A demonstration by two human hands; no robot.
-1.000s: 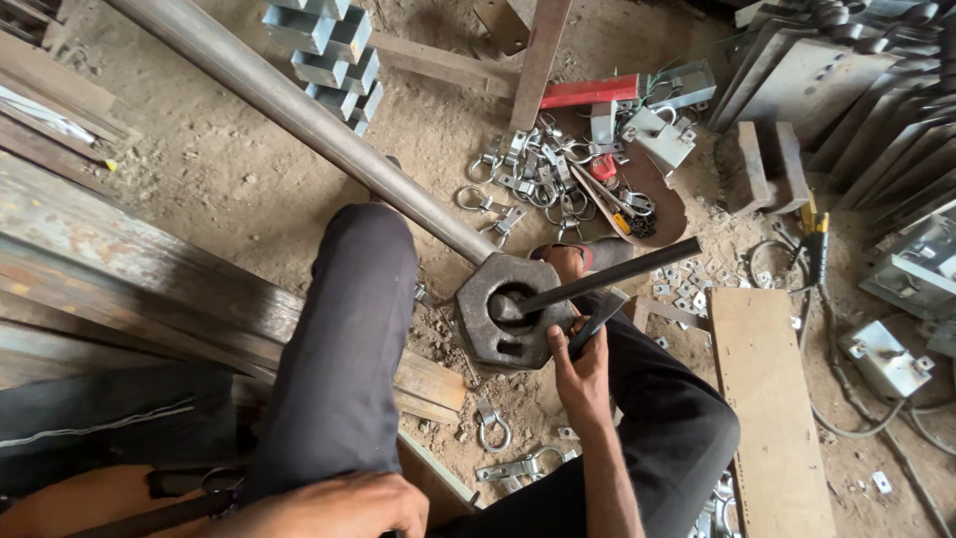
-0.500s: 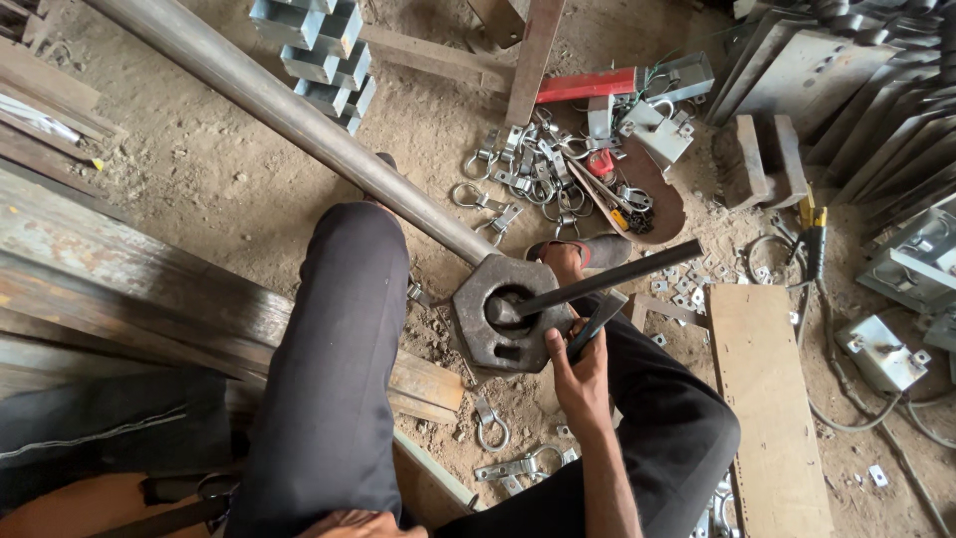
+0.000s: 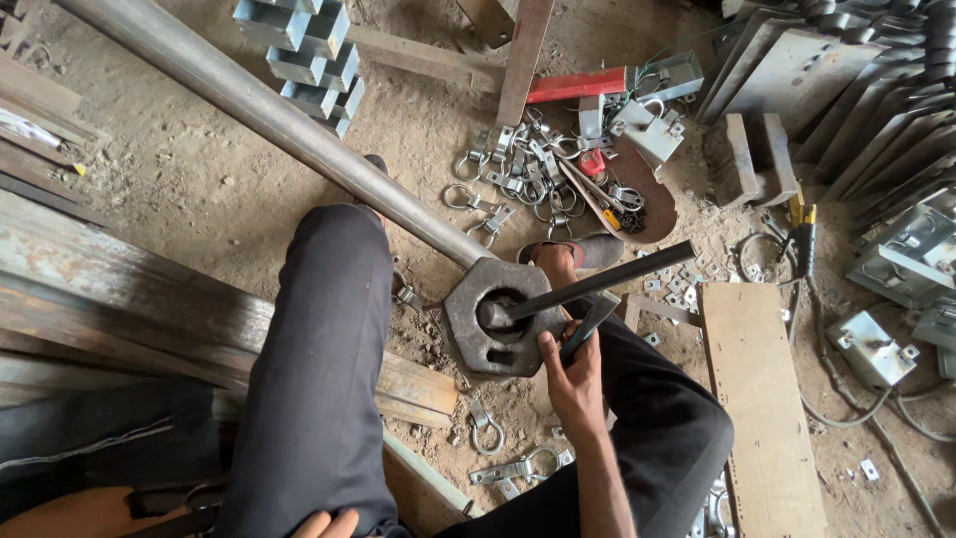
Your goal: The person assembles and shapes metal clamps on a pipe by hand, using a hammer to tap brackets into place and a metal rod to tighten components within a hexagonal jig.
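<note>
The right hand is doing the work here: it's closed around a short dark flat bar, thumb side pointing up toward the big hexagonal steel block just to its upper left, practically touching the block's edge. The left hand barely makes it into view at the bottom edge, only the fingertips showing next to the person's left thigh, so there's no telling whether it's open or gripping anything, and it's well apart from the block. The block sits on the dirt floor between the person's legs, with a round hole in the middle. A long dark rod is stuck in that hole and runs up and to the right, over the foot in a sandal. From the block's opposite side a thick steel pipe runs up and to the left across the whole floor, so the long axis goes diagonally from upper left down to the block, and the right hand is by far the nearer one. Further out there's a heap of metal ring clamps beyond the foot, a red bar, a stack of grey channel pieces, weathered planks on the left and a wooden board on the right.
</note>
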